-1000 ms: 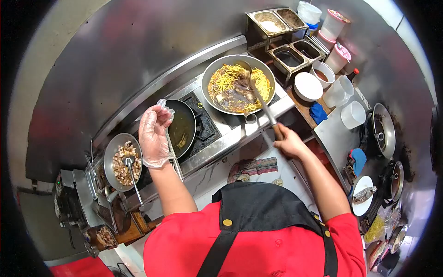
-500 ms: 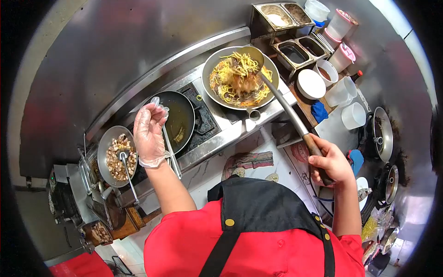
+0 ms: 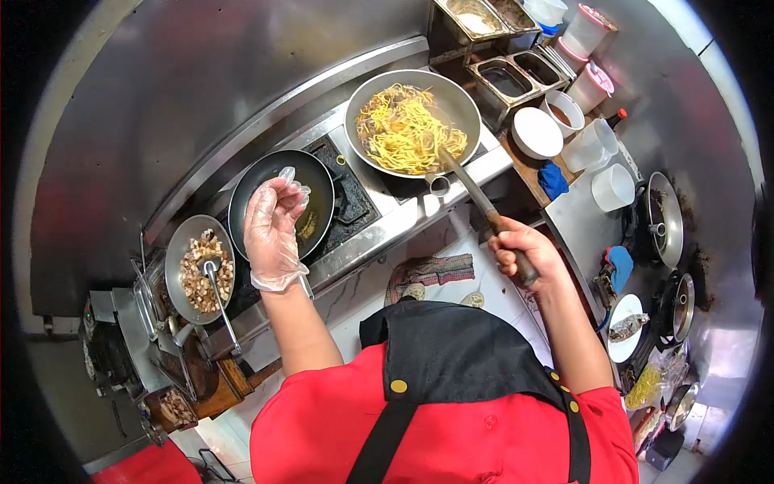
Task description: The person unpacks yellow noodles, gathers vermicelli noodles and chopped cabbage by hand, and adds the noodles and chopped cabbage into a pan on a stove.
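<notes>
My right hand (image 3: 528,256) is wrapped round the dark wooden handle of a long ladle (image 3: 476,189). The ladle reaches into a wide wok (image 3: 470,95) on the stove, its bowl hidden among yellow noodles (image 3: 409,133) mixed with darker bits. My left hand (image 3: 274,235), in a loose clear plastic glove, hovers palm up with its fingers slightly curled and nothing visible in them. Behind it sits a black frying pan (image 3: 322,189) with some oily liquid in it. The pan's pale handle is mostly covered by my left hand and wrist.
At left, a grey pan (image 3: 179,270) holds diced pieces and a metal spoon (image 3: 218,294). To the right stand a white bowl (image 3: 538,133), plastic tubs (image 3: 614,187), a blue cloth (image 3: 553,180) and metal sauce containers (image 3: 504,81). A steel wall (image 3: 242,81) rises behind the stove.
My right hand has moved left and up, bringing the ladle's bowl down from the wok's upper right into the noodles. The noodles have been turned over. My left hand has barely shifted.
</notes>
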`<control>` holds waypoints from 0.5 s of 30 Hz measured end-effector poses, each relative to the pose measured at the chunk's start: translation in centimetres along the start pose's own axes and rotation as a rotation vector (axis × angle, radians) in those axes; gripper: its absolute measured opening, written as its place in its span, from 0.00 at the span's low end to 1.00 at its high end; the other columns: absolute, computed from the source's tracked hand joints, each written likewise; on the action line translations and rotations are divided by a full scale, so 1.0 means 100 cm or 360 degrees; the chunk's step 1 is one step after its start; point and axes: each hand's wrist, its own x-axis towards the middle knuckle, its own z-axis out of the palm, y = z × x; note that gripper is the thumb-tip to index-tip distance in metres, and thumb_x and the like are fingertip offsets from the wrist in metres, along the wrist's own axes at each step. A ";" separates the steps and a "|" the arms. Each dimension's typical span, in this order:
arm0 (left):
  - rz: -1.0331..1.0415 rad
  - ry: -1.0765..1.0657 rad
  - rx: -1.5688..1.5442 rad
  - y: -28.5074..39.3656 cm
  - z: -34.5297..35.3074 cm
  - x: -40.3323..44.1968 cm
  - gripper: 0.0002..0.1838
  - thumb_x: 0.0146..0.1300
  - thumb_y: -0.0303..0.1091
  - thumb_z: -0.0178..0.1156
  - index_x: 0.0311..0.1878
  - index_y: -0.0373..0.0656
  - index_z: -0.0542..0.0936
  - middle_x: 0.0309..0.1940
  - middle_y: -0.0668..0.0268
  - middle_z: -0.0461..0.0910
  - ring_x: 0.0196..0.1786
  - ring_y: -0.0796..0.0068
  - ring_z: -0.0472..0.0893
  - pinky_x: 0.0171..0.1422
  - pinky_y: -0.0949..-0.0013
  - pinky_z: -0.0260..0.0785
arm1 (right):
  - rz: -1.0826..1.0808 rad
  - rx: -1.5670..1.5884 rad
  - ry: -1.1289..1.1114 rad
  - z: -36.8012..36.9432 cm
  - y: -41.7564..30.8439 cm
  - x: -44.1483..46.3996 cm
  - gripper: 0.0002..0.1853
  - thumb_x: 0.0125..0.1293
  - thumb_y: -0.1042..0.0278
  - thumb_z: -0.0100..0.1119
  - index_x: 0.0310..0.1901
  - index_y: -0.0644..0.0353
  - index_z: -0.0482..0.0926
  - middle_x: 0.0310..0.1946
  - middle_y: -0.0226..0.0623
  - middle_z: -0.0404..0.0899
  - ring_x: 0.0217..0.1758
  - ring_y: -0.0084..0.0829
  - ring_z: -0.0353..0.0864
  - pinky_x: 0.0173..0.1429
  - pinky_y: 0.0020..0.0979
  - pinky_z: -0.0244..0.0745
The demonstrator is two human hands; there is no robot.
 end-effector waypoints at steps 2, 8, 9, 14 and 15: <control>0.0009 -0.0031 -0.0023 0.002 0.003 0.001 0.15 0.69 0.38 0.54 0.48 0.35 0.77 0.40 0.58 0.79 0.43 0.66 0.80 0.49 0.69 0.73 | 0.0017 0.0131 -0.0049 0.008 -0.009 -0.013 0.30 0.61 0.74 0.55 0.65 0.67 0.58 0.31 0.35 0.72 0.19 0.19 0.72 0.20 0.20 0.71; -0.0028 -0.0039 -0.0037 -0.001 0.003 0.004 0.15 0.69 0.38 0.54 0.48 0.35 0.77 0.41 0.57 0.80 0.43 0.67 0.80 0.49 0.69 0.73 | -0.0064 -0.0321 0.0178 0.032 -0.051 -0.069 0.36 0.56 0.77 0.61 0.66 0.68 0.58 0.31 0.39 0.74 0.13 0.21 0.72 0.17 0.21 0.70; -0.0059 -0.0027 -0.0040 -0.002 0.004 0.004 0.15 0.69 0.38 0.54 0.48 0.35 0.77 0.41 0.57 0.80 0.43 0.67 0.80 0.49 0.69 0.73 | -0.0106 -0.0349 0.0239 0.033 -0.053 -0.074 0.36 0.55 0.77 0.61 0.66 0.68 0.59 0.32 0.39 0.75 0.13 0.21 0.72 0.17 0.21 0.69; -0.0046 -0.0062 -0.0034 0.001 0.002 0.005 0.15 0.69 0.38 0.54 0.48 0.35 0.77 0.41 0.57 0.80 0.43 0.67 0.80 0.49 0.69 0.73 | -0.0412 -0.2046 0.0411 0.020 -0.050 -0.091 0.33 0.56 0.80 0.58 0.65 0.70 0.62 0.39 0.38 0.78 0.38 0.36 0.80 0.45 0.36 0.75; -0.0034 -0.0033 -0.0027 0.003 0.002 0.005 0.15 0.69 0.37 0.53 0.49 0.34 0.76 0.41 0.57 0.80 0.43 0.68 0.80 0.49 0.69 0.73 | -0.0488 -0.2439 0.0498 0.027 -0.049 -0.095 0.32 0.56 0.80 0.57 0.65 0.68 0.63 0.40 0.38 0.79 0.43 0.39 0.80 0.51 0.39 0.73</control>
